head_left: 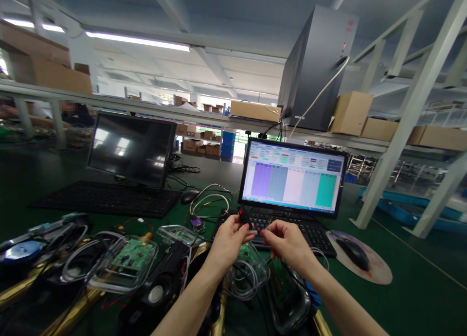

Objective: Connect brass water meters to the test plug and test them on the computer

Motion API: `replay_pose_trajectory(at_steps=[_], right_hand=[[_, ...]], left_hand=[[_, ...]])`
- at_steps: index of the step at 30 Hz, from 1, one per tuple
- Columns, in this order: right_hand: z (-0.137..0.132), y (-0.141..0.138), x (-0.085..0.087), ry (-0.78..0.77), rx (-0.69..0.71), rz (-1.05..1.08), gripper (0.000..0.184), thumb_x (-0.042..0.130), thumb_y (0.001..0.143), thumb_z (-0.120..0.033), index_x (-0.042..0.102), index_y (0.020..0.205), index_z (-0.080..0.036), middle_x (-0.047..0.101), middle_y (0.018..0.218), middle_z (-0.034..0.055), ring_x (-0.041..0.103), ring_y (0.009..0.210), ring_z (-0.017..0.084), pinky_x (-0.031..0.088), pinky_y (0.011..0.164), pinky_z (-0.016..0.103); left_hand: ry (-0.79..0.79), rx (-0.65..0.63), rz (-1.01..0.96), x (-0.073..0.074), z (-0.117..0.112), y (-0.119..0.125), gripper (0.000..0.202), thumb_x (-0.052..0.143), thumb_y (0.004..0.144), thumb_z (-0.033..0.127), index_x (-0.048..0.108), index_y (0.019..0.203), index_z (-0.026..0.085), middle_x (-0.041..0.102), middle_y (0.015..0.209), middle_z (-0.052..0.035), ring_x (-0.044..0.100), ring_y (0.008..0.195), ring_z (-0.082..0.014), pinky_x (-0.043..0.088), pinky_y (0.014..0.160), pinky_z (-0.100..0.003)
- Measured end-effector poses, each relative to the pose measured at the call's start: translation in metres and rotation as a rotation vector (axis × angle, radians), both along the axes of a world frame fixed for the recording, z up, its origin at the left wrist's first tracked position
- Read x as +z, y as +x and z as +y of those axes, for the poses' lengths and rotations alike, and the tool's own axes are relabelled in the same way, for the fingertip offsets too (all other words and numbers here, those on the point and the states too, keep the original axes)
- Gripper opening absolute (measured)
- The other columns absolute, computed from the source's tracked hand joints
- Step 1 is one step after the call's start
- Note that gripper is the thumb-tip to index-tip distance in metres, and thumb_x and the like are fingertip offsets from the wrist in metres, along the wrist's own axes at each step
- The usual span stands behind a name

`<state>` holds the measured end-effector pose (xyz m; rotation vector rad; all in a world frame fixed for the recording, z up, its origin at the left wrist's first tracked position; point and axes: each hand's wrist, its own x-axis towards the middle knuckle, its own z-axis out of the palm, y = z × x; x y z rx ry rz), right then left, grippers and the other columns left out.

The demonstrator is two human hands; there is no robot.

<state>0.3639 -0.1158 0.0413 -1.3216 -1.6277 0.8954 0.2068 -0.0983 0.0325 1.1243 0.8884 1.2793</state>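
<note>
In the middle of the head view, my left hand point(229, 239) is closed on a small black part with a red spot point(242, 212), raised in front of the keyboard point(308, 233). To its right my right hand point(286, 238) pinches thumb and finger together. What lies in that pinch is too small to make out; a thin wire seems to show by the fingertips. Below the hands are a green circuit board point(248, 256) in a clear case, a coil of grey cable point(243, 290) and a second clear case point(288, 307).
A lit monitor point(292, 175) stands behind the hands, a dark monitor point(131, 149) at left. A mouse point(352, 253) rests on a round pad point(379, 273) at right. Black speaker-like units point(156, 292) and another circuit board point(133, 254) crowd the front left. A computer tower point(315, 68) sits on the shelf.
</note>
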Motion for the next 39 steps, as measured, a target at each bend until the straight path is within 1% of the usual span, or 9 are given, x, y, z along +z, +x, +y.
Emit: replay_pose_trajectory(at_steps=[3, 7, 9, 13, 19, 27, 33, 36, 39], right_hand=[[-0.003, -0.003, 0.0, 0.046, -0.031, -0.036, 0.021, 0.055, 0.077, -0.036, 0.053, 0.069, -0.017, 0.058, 0.058, -0.0023, 0.05, 0.04, 0.009, 0.035, 0.038, 0.02], [-0.005, -0.007, 0.001, 0.104, -0.05, -0.07, 0.021, 0.055, 0.078, -0.036, 0.053, 0.067, -0.018, 0.055, 0.055, -0.0035, 0.049, 0.042, 0.009, 0.038, 0.041, 0.021], [-0.007, -0.008, 0.001, 0.119, -0.046, -0.071, 0.021, 0.055, 0.078, -0.036, 0.053, 0.067, -0.018, 0.053, 0.055, -0.0037, 0.048, 0.042, 0.009, 0.038, 0.042, 0.022], [-0.008, -0.008, 0.001, 0.127, -0.033, -0.079, 0.021, 0.054, 0.078, -0.037, 0.054, 0.068, -0.018, 0.055, 0.057, -0.0026, 0.048, 0.045, 0.009, 0.039, 0.044, 0.022], [-0.008, -0.009, 0.004, 0.112, -0.025, -0.1, 0.022, 0.055, 0.078, -0.038, 0.053, 0.067, -0.019, 0.057, 0.058, -0.0015, 0.049, 0.045, 0.01, 0.038, 0.045, 0.023], [-0.008, -0.009, 0.003, 0.137, -0.046, -0.14, 0.021, 0.054, 0.078, -0.036, 0.054, 0.065, -0.019, 0.054, 0.058, -0.0018, 0.047, 0.048, 0.01, 0.036, 0.046, 0.023], [-0.007, -0.01, 0.003, 0.142, -0.056, -0.16, 0.019, 0.053, 0.077, -0.033, 0.055, 0.065, -0.019, 0.055, 0.057, -0.0019, 0.047, 0.047, 0.009, 0.035, 0.046, 0.023], [-0.003, -0.01, 0.0, 0.137, -0.049, -0.146, 0.019, 0.054, 0.077, -0.033, 0.055, 0.065, -0.018, 0.054, 0.056, -0.0023, 0.047, 0.046, 0.009, 0.036, 0.045, 0.022], [0.001, -0.009, 0.0, 0.107, -0.04, -0.067, 0.018, 0.056, 0.076, -0.033, 0.055, 0.066, -0.018, 0.053, 0.058, -0.0026, 0.047, 0.044, 0.009, 0.038, 0.042, 0.021]], left_hand=[[0.02, -0.003, 0.052, 0.001, -0.003, -0.001, 0.015, 0.048, 0.087, 0.009, 0.045, 0.102, 0.011, 0.067, 0.09, -0.0087, 0.069, 0.076, -0.0182, 0.058, 0.064, -0.025], [0.038, 0.03, 0.164, 0.006, -0.008, -0.003, 0.018, 0.051, 0.086, 0.015, 0.044, 0.103, 0.013, 0.066, 0.087, -0.0087, 0.069, 0.067, -0.0194, 0.054, 0.046, -0.022], [0.042, 0.039, 0.182, 0.008, -0.009, -0.003, 0.018, 0.051, 0.086, 0.015, 0.043, 0.102, 0.013, 0.066, 0.086, -0.0083, 0.069, 0.066, -0.0196, 0.053, 0.044, -0.021], [0.042, 0.042, 0.186, 0.006, -0.008, -0.003, 0.015, 0.048, 0.086, 0.014, 0.043, 0.1, 0.013, 0.066, 0.083, -0.0074, 0.069, 0.067, -0.0194, 0.054, 0.047, -0.022], [0.049, 0.037, 0.19, 0.003, -0.006, -0.005, 0.016, 0.05, 0.085, 0.015, 0.044, 0.099, 0.015, 0.066, 0.084, -0.0067, 0.069, 0.068, -0.0204, 0.056, 0.049, -0.025], [0.031, 0.034, 0.21, 0.007, -0.01, -0.005, 0.017, 0.05, 0.085, 0.014, 0.044, 0.101, 0.013, 0.065, 0.082, -0.0068, 0.069, 0.068, -0.02, 0.055, 0.049, -0.024], [0.04, 0.024, 0.209, 0.007, -0.011, -0.004, 0.018, 0.05, 0.085, 0.016, 0.044, 0.103, 0.012, 0.065, 0.082, -0.0068, 0.069, 0.069, -0.02, 0.056, 0.051, -0.025], [0.03, 0.037, 0.209, 0.008, -0.008, -0.002, 0.019, 0.05, 0.084, 0.015, 0.044, 0.102, 0.013, 0.066, 0.082, -0.0075, 0.069, 0.068, -0.0206, 0.056, 0.051, -0.026], [0.01, 0.034, 0.197, 0.01, -0.007, -0.005, 0.019, 0.053, 0.083, 0.014, 0.045, 0.1, 0.013, 0.068, 0.084, -0.009, 0.069, 0.066, -0.0213, 0.056, 0.05, -0.027]])
